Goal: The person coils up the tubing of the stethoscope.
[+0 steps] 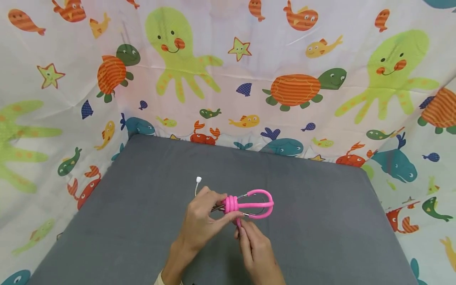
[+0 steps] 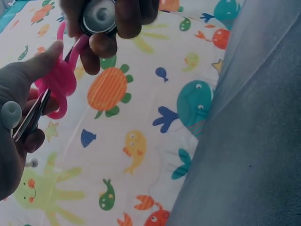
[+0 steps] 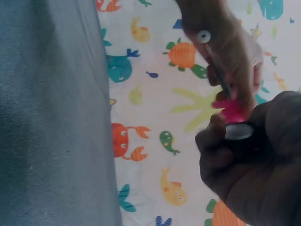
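A stethoscope with pink tubing (image 1: 255, 205) is folded up in front of me, its tube wound in several turns around the metal ear tubes. My left hand (image 1: 203, 215) grips the wound part between thumb and fingers. A white ear tip (image 1: 198, 179) sticks out beyond that hand; the metal ear tubes (image 2: 33, 115) show in the left wrist view. Just below the coils, my right hand (image 1: 259, 249) pinches the free tube near its end. The round chest piece (image 2: 99, 16) sits among the right fingers in the left wrist view, but is hidden in the head view.
Under the hands lies a grey cloth-covered table (image 1: 153, 170). A white curtain (image 1: 228, 95) printed with sea animals encloses its back and both sides.
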A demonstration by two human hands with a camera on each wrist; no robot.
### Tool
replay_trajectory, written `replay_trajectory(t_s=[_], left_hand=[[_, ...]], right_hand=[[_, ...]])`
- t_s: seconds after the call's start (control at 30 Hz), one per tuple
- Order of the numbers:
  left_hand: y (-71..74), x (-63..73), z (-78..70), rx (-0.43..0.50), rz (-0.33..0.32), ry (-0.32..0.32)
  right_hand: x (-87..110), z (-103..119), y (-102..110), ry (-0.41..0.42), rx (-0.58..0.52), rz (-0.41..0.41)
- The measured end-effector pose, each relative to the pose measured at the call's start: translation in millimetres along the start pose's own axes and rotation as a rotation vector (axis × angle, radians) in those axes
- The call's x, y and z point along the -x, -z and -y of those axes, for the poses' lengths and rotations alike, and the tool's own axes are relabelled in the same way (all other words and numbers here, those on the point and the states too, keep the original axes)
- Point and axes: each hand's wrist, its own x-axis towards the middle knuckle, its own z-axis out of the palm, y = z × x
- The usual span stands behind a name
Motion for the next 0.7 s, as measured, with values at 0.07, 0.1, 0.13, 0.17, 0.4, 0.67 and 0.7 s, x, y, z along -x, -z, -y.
replay_trajectory(t_s=[0.07, 0.1, 0.13, 0.17, 0.4, 0.67, 0.7], left_hand=[[0.5, 0.4, -1.1, -0.059, 0.021, 0.012], [1.0, 0.4, -1.7, -0.091, 0.034, 0.014], [1.4, 0.2, -1.8, -0.117, 0.044, 0.008], [1.9, -0.1, -2.1, -0.141, 0.054, 0.001], [7.7, -5.6, -5.8, -0.269, 0.082, -0.056], [10.2, -7.6, -11.1, -0.348, 0.152, -0.181], [10.1, -7.8, -10.9, -0.348, 0.15, -0.206]], right_hand=[[-0.5, 4.0, -0.6, 0.011, 0.092, -0.018], [-1.1, 5.5, 0.0, 0.021, 0.138, -0.033], [-2.0, 6.9, 0.9, 0.036, 0.168, -0.046], [-3.2, 8.2, 2.2, 0.053, 0.182, -0.061], [-15.7, 14.0, 18.7, 0.056, 0.075, -0.119], [-33.8, 16.4, 28.7, 0.112, 0.12, -0.127], [-36.2, 16.3, 29.0, 0.117, 0.134, -0.129]])
